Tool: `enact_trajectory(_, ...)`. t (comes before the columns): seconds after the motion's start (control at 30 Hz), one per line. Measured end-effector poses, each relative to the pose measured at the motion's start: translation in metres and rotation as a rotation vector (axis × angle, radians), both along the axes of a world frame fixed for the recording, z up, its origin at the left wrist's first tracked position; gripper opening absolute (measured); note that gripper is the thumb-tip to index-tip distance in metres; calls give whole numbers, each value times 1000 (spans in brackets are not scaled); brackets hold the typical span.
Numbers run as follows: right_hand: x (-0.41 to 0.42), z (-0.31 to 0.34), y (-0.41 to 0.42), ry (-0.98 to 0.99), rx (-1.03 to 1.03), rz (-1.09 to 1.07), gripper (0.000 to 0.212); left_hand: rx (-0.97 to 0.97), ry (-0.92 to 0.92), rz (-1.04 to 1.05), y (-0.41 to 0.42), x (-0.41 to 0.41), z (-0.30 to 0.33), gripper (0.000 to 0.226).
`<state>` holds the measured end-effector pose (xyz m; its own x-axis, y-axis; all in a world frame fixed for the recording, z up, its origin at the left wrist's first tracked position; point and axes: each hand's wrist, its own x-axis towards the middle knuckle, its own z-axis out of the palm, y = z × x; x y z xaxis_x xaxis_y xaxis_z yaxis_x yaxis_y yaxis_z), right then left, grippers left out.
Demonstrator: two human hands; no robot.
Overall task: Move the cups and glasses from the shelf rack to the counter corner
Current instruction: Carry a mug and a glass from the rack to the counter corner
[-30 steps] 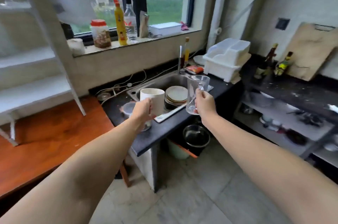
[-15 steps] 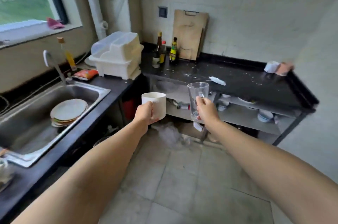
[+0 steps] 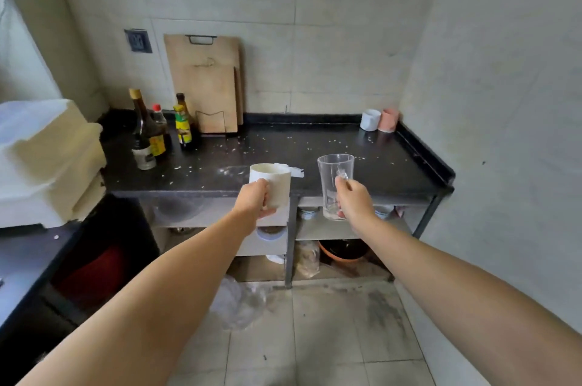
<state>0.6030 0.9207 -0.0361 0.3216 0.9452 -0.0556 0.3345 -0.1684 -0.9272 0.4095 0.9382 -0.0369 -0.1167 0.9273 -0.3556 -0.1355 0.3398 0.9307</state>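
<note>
While both arms reach forward, the left hand (image 3: 253, 200) grips a white mug (image 3: 273, 183) and the right hand (image 3: 354, 202) grips a clear glass mug (image 3: 333, 179), both upright in the air before the black counter (image 3: 315, 162)

The white mug's handle is hidden in the left fist; beyond the right hand, in the far counter corner, a white cup (image 3: 370, 119) and pink cup (image 3: 388, 119) touch; beyond the left hand, the sauce bottles (image 3: 163, 130) carry labels too blurred to read

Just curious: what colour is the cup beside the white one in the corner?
Pale pink cup, seen from the head view.
</note>
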Motion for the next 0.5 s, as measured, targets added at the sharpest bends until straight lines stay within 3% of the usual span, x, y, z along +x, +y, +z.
enact_trajectory(0.37,66,7,189,110,-36,-139,36,-17,89,-164,217,72,9,47)
enact_trajectory(0.43,80,1,221,127,-39,-141,37,-35,92,-174,251,89,3,40)
enact_trajectory(0.5,97,-5,257,120,-47,-136,38,-50,87,-178,286,109,-2,20)
